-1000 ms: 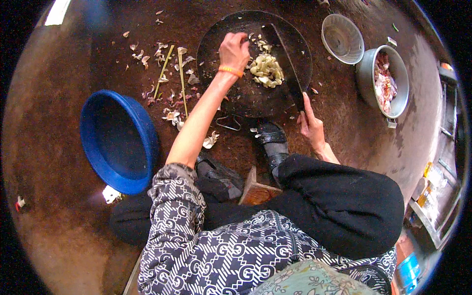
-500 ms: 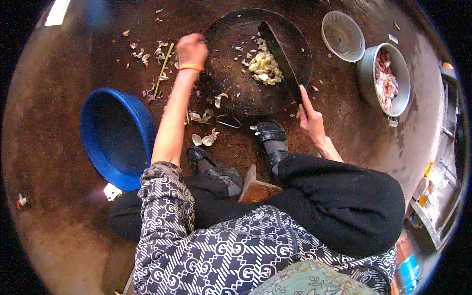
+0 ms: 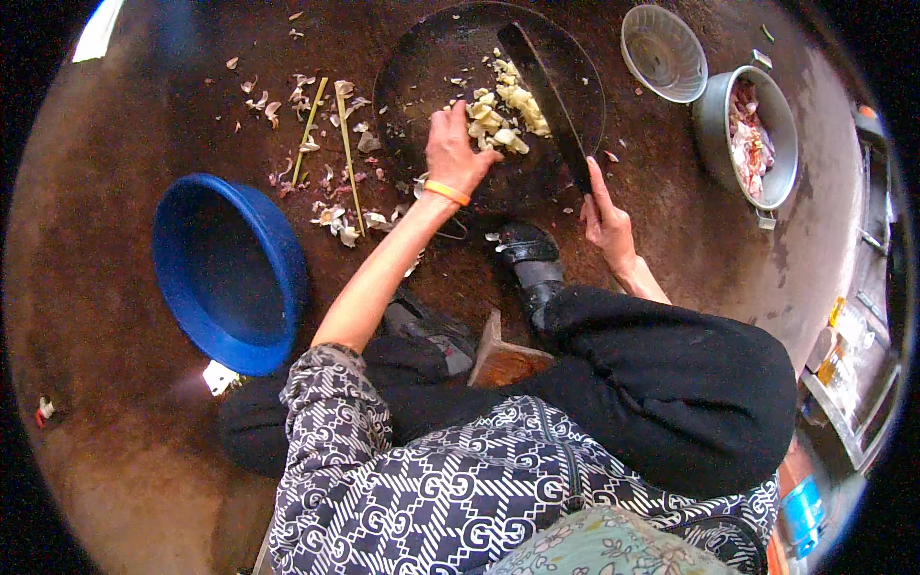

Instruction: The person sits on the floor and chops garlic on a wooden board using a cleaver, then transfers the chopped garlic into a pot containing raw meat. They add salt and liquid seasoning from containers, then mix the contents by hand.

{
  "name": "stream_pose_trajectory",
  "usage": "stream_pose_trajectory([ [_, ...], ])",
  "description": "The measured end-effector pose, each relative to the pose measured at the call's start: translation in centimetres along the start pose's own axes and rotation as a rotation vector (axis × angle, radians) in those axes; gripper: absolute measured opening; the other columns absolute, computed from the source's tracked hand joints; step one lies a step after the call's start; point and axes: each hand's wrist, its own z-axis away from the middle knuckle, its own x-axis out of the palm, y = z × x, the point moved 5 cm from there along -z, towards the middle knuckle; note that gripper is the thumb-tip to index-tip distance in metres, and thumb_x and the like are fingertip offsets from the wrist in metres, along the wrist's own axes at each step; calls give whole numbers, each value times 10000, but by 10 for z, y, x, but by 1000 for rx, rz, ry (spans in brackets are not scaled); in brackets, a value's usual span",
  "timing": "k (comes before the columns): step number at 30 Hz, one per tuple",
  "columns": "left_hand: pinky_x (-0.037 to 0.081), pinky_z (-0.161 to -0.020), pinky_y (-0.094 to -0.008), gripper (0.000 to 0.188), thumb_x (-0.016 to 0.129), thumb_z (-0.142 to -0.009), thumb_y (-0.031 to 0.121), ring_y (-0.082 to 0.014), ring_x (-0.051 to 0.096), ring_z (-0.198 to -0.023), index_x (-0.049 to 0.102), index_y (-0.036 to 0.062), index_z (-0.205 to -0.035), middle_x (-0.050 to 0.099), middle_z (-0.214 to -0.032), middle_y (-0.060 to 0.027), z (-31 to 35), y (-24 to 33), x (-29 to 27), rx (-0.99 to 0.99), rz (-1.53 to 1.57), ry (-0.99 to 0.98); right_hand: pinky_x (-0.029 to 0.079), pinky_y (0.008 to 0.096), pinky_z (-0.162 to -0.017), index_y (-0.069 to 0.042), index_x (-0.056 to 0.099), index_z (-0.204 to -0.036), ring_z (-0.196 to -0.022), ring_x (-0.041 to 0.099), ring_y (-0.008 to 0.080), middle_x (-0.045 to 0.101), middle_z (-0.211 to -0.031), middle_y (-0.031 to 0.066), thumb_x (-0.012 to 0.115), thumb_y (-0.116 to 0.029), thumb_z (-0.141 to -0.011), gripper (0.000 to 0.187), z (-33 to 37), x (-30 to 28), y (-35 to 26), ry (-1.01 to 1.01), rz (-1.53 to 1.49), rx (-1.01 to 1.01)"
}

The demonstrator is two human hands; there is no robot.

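Garlic (image 3: 495,123) on round board (image 3: 412,77) — right hand (image 3: 609,230) gripping knife (image 3: 552,103).

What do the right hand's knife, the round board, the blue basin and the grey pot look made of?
Knife: likely steel; thin, dark, dull-looking blade.
Round board: perhaps wood, matt-looking, but its dark surface leaves that open.
Blue basin: probably plastic; evenly coloured, smooth rim.
Grey pot: probably metal, perhaps aluminium; dull silvery wall.

Left forearm (image 3: 388,264): bare, reaching forward and slightly right. Left grip (image 3: 457,158): back uppermost, thumb and fingers parted. Right forearm (image 3: 645,280): forward, angled left. Right grip (image 3: 609,230): curled closed, index finger (image 3: 598,182) extended.
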Motion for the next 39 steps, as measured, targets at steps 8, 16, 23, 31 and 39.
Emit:
stream_pose_trajectory([
  [8,557,-722,-389,539,712,-707,44,-307,662,-849,535,3,-1214,603,-1030,-191,-42,15,12,41,226,102,516,444,-593,-232,224,-1530,-746,666,396,629,-1153,207,534,30,-900,749,-5,2,-3,-31,-57,38],
  [16,584,-648,-285,466,730,-698,-3,-188,666,-816,592,27,-1142,582,-1031,-112,-13,-12,-27,-186,325,120,522,462,-607,-219,209,-1532,-733,673,368,642,-1123,214,540,49,-878,780,-12,4,-17,-26,-9,-88],
  [23,539,-714,-359,481,789,-654,88,-289,622,-793,592,26,-1088,560,-968,-141,49,35,5,43,247,-197,521,466,-587,-238,245,-1522,-672,662,357,656,-850,217,555,20,-873,764,-16,11,-20,-83,73,-160],
  [31,515,-781,-418,247,703,-751,64,-347,586,-905,589,25,-967,545,-945,-155,58,63,56,417,198,-326,500,315,-566,-190,283,-1527,-562,587,153,625,-743,122,502,41,-925,681,-23,-5,-6,-14,4,-15],
  [39,504,-719,-412,66,564,-764,-19,-348,583,-812,585,31,-802,533,-846,-162,28,46,32,489,244,-148,523,308,-546,-208,267,-1527,-563,617,134,649,-715,99,492,-30,-965,631,-6,-16,1,159,-130,53],
])
